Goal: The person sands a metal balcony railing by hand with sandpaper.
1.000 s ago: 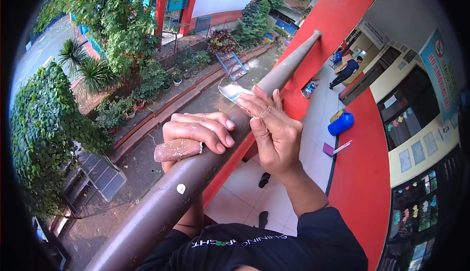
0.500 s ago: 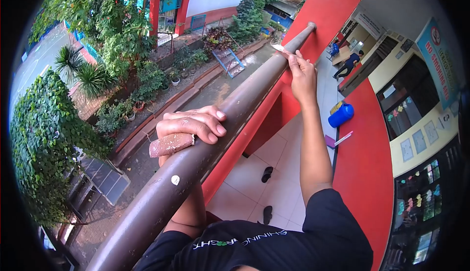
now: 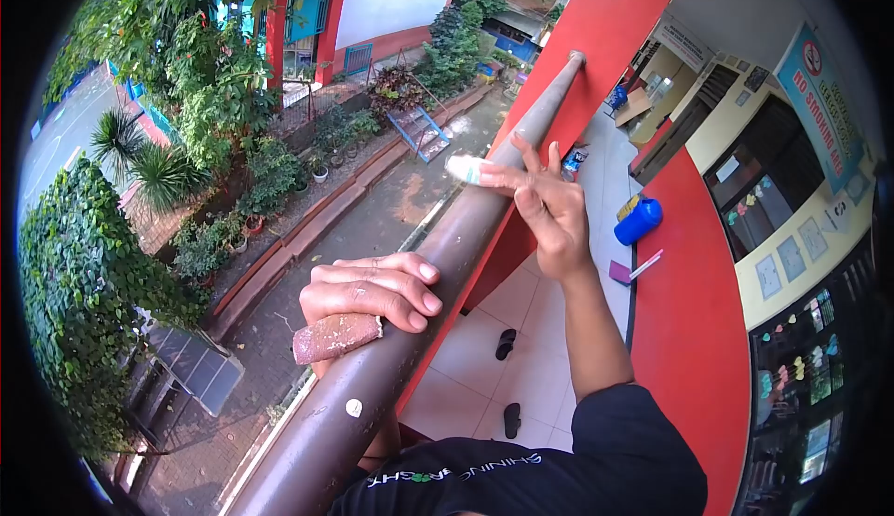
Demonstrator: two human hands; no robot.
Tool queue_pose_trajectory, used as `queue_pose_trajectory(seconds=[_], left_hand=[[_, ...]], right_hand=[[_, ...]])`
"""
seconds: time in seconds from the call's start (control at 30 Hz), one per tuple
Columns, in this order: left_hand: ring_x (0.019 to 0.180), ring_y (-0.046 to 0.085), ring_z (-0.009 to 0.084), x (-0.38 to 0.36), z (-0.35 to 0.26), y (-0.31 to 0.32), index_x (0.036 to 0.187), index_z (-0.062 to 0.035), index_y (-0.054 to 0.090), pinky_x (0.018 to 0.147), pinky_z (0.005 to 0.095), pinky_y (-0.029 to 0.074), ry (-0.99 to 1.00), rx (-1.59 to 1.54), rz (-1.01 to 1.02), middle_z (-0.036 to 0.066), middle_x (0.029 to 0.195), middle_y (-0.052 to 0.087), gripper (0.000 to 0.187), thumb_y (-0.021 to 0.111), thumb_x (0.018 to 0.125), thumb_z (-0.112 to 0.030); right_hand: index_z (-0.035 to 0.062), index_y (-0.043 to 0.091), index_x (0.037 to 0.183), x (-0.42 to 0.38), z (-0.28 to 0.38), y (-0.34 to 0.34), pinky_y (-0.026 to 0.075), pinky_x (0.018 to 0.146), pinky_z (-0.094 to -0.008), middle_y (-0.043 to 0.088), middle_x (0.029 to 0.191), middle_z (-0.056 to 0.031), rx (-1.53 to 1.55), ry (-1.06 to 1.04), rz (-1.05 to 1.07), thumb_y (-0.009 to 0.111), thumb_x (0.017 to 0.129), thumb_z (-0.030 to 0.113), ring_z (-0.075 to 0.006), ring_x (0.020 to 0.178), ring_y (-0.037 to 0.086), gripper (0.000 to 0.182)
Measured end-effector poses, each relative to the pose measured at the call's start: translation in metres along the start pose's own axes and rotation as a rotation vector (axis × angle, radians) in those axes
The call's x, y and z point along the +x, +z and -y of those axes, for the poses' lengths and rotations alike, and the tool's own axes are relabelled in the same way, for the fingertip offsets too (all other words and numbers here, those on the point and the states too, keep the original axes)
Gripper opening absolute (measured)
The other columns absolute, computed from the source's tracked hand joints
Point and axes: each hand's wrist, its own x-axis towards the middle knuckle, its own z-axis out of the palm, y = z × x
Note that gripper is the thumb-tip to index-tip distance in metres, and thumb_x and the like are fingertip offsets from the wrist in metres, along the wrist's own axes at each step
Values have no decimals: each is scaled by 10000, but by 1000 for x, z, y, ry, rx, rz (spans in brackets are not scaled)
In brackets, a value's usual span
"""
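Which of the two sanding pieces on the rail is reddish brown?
The sandpaper piece under the left hand, lower on the brown rail. The other piece, at the right hand fingertips, looks whitish.

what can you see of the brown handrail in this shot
The brown handrail is a thick round pipe, seemingly painted metal, matte and scuffed, with a small pale spot near its lower end. It runs diagonally from bottom left up to a red wall. The left hand grips over it, pinching a piece of reddish sandpaper against its side. Further up, the right hand presses a whitish pad onto its top.
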Motion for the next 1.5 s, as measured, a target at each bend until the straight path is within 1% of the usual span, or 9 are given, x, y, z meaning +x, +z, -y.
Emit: queue_pose_trajectory(seconds=[0.17, 0.3, 0.5, 0.67, 0.77, 1.07, 1.23, 1.43, 1.5], left_hand=[[692, 724, 322, -5, 1, 3, 732, 53, 706, 818, 495, 566, 0, -57, -37, 177, 684, 696, 400, 589, 925, -278], [744, 737, 338, -1, 3, -11, 795, 71, 714, 856, 523, 562, 17, -58, 92, 178, 754, 718, 381, 642, 889, -291], [762, 740, 337, 1, 2, -11, 794, 75, 715, 859, 503, 567, 25, -65, 83, 186, 743, 713, 380, 632, 896, -281], [766, 741, 335, 3, 6, -14, 804, 77, 718, 857, 495, 570, 57, -90, 124, 199, 756, 716, 355, 626, 893, -254], [753, 740, 332, 3, 3, -10, 794, 82, 711, 841, 503, 573, 47, -77, 96, 184, 742, 713, 374, 622, 897, -267], [728, 734, 351, 0, 11, -5, 976, -30, 637, 780, 574, 580, 195, -38, 100, 190, 755, 699, 282, 538, 1000, -292], [732, 730, 380, 7, 5, -18, 1126, -25, 580, 770, 598, 577, 118, 48, 258, 192, 789, 705, 256, 537, 985, -235], [747, 732, 375, 1, 14, -10, 1087, -17, 578, 775, 599, 576, 251, -26, 162, 202, 787, 701, 238, 562, 979, -229], [757, 731, 377, 2, 12, -10, 1054, -19, 582, 787, 601, 574, 232, -21, 146, 202, 790, 701, 219, 561, 983, -226]], right_hand=[[26, 723, 1186, 54, -202, -77, 42, 1201, -588, 685, 1286, -111, -128, 303, -107, 466, 1054, 406, -344, 1392, 465, 477], [98, 750, 1165, 12, -48, -25, -1, 1192, -621, 741, 1164, -72, -147, 21, 25, 466, 1052, 401, -357, 1416, 438, 431], [61, 746, 1155, 55, -188, -71, 22, 1208, -581, 735, 1147, -130, -146, 361, -87, 466, 1054, 392, -332, 1414, 437, 445], [65, 753, 1145, 49, -66, -39, -19, 1210, -576, 739, 1136, -128, -212, 106, 251, 473, 1049, 392, -317, 1405, 454, 441], [105, 762, 1134, 62, -165, -80, 33, 1195, -632, 744, 1096, -145, -152, 299, 117, 455, 1050, 379, -363, 1386, 471, 419], [99, 760, 1119, 66, -115, -56, 30, 1194, -625, 745, 1070, -124, -392, 275, 129, 494, 1034, 374, -343, 1394, 468, 392], [92, 766, 1109, 7, 75, -9, 31, 1179, -653, 747, 1110, -117, -126, -63, 297, 525, 1034, 320, -382, 1357, 507, 339], [37, 736, 1153, 52, -65, -51, 45, 1219, -565, 727, 1182, -121, -404, 365, 35, 443, 1064, 315, -320, 1392, 479, 414], [87, 731, 1183, 27, -22, -22, 90, 1211, -575, 726, 1168, -120, -229, 134, 131, 472, 1055, 304, -348, 1294, 574, 361]])
